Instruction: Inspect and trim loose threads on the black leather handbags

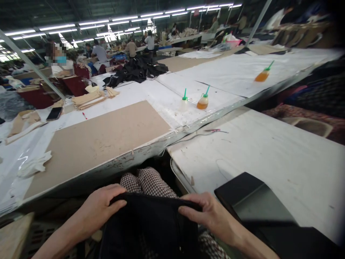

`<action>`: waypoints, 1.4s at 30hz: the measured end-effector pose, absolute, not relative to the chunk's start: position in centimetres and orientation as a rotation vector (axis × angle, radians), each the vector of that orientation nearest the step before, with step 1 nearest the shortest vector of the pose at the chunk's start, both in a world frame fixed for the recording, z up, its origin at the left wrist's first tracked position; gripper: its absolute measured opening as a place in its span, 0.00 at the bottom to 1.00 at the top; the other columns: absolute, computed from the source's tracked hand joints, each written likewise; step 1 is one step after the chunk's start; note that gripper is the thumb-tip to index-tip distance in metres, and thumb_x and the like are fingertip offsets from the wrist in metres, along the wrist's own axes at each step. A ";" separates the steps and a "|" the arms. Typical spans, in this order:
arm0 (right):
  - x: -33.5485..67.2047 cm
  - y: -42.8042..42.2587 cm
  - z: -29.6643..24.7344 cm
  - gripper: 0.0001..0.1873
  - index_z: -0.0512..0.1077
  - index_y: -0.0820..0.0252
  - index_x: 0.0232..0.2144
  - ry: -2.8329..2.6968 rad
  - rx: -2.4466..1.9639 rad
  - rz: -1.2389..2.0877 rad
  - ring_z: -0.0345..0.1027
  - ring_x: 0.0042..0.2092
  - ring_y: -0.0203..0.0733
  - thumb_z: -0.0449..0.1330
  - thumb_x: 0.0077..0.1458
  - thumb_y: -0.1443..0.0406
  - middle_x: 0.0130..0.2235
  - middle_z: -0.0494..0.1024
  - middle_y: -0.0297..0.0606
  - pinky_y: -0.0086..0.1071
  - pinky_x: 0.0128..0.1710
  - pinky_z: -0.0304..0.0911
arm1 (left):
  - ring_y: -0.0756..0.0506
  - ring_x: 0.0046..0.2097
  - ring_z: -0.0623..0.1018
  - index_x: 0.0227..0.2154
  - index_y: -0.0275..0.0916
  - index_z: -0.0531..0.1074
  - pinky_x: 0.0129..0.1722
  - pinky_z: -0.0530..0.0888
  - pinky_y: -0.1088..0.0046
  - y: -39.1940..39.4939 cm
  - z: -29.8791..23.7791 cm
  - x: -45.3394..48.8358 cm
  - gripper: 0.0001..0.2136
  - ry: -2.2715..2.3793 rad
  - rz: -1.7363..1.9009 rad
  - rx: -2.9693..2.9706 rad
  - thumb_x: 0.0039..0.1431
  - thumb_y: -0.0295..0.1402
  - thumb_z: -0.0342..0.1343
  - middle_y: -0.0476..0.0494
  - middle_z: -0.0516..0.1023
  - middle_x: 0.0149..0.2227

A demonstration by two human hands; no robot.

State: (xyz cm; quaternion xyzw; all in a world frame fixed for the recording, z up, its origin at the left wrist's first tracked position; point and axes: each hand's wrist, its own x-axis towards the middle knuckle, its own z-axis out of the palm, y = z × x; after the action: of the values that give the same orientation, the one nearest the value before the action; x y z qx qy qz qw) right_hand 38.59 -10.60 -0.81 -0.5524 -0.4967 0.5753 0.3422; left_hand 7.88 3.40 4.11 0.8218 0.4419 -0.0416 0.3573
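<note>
My left hand [105, 203] and my right hand [202, 210] pinch the top edge of a black fabric piece [156, 219], one at each end. Between them the edge is stretched nearly straight. The cloth hangs down over my lap, above checked trousers [153, 181]; its lower part runs out of the picture. Whether it is a bag or a garment, I cannot tell. Right of my right hand, folded black panels [253, 201] lie on the white side table [291, 158].
On the long white worktable [172, 91] lie a brown board [107, 129], glue bottles [202, 102], a phone [54, 113], beige pieces [88, 99] and a black cloth heap [134, 70]. Thread snips [212, 130] rest on the side table. A masked person [61, 64] sits across; others work farther back.
</note>
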 end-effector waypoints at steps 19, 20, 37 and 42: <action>36.2 -13.6 -1.0 0.16 0.74 0.59 0.35 -1.749 -1.360 0.951 0.68 0.30 0.36 0.51 0.68 0.59 0.29 0.76 0.34 0.29 0.31 0.58 | 0.53 0.23 0.58 0.19 0.36 0.71 0.20 0.52 0.75 0.7 4.7 20.5 0.19 0.809 -0.309 1.764 0.43 0.48 0.68 0.57 0.60 0.17; 36.0 -13.7 -1.1 0.16 0.74 0.60 0.33 -1.754 -1.367 0.924 0.67 0.29 0.36 0.51 0.69 0.59 0.28 0.75 0.34 0.29 0.30 0.57 | 0.53 0.23 0.57 0.18 0.37 0.68 0.20 0.51 0.75 0.5 4.6 20.8 0.21 0.799 -0.300 1.763 0.42 0.49 0.68 0.57 0.59 0.17; 35.8 -13.9 -0.7 0.12 0.76 0.50 0.47 -1.629 -1.299 1.131 0.75 0.38 0.38 0.55 0.67 0.59 0.38 0.82 0.31 0.27 0.39 0.66 | 0.49 0.32 0.73 0.35 0.37 0.82 0.32 0.66 0.78 0.5 6.1 16.1 0.10 0.848 -0.334 1.633 0.51 0.32 0.61 0.49 0.80 0.30; 35.9 -13.8 -0.5 0.12 0.77 0.51 0.45 -1.605 -1.343 1.147 0.75 0.38 0.39 0.56 0.66 0.58 0.38 0.82 0.32 0.27 0.39 0.67 | 0.48 0.37 0.75 0.40 0.39 0.81 0.37 0.68 0.77 0.9 7.0 15.3 0.12 0.749 -0.321 1.672 0.55 0.31 0.57 0.47 0.82 0.36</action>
State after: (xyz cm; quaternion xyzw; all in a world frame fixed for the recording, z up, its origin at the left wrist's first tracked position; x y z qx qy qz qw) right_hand 35.90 -13.84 -0.55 -0.5232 -0.6253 0.4467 0.3684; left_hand 15.27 0.86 7.02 0.7205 0.3228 -0.1385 0.5979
